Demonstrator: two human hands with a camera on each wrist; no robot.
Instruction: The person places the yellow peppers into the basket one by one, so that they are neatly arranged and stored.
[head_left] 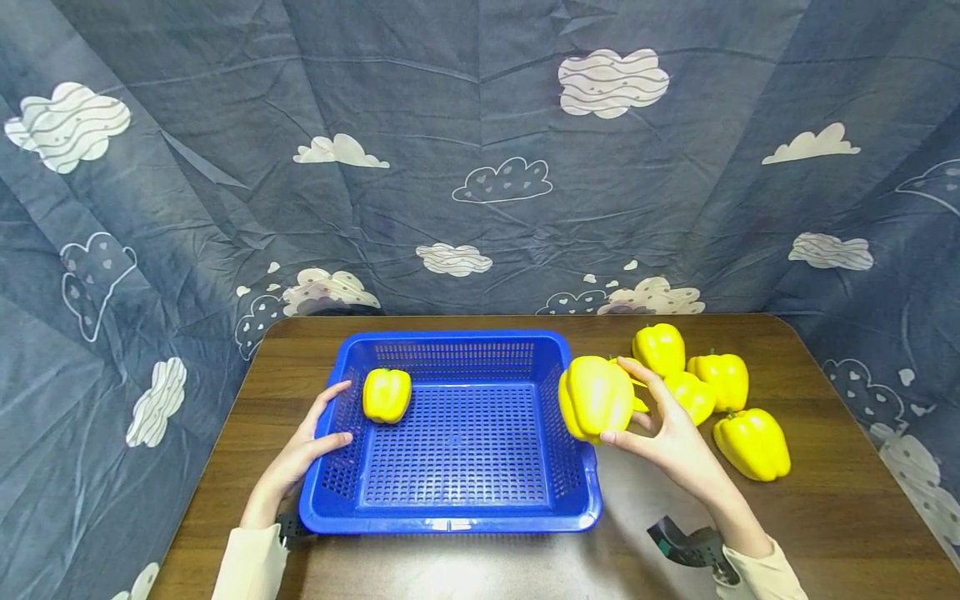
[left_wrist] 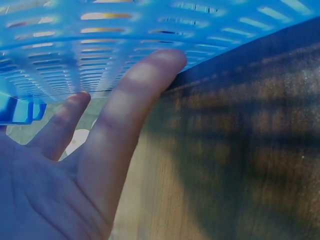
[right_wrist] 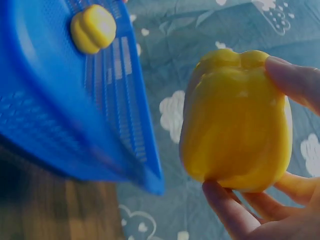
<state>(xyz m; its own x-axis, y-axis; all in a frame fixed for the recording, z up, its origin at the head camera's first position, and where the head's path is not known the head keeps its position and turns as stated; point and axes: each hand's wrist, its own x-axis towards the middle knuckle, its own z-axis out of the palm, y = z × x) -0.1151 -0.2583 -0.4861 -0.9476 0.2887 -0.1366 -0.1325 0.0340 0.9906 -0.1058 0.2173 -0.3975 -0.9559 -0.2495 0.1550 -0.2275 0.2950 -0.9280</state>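
Note:
My right hand (head_left: 660, 433) pinches a yellow bell pepper (head_left: 596, 398) between thumb and fingers, beside the right rim of the blue basket (head_left: 450, 523). In the right wrist view this bell pepper (right_wrist: 237, 120) stands clear of the basket's side. My left hand (head_left: 303, 446) rests at the basket's left rim, its thumb and forefinger straight and spread. The left wrist view shows the left thumb (left_wrist: 125, 110) against the slotted blue wall (left_wrist: 120, 40). Inside the basket, another yellow bell pepper (head_left: 387, 396) lies at the back left.
Several more yellow bell peppers (head_left: 752, 444) lie grouped on the right of the brown wooden table (head_left: 840, 500). Behind the table hangs a dark grey-blue cloth (head_left: 420, 108) with white clouds.

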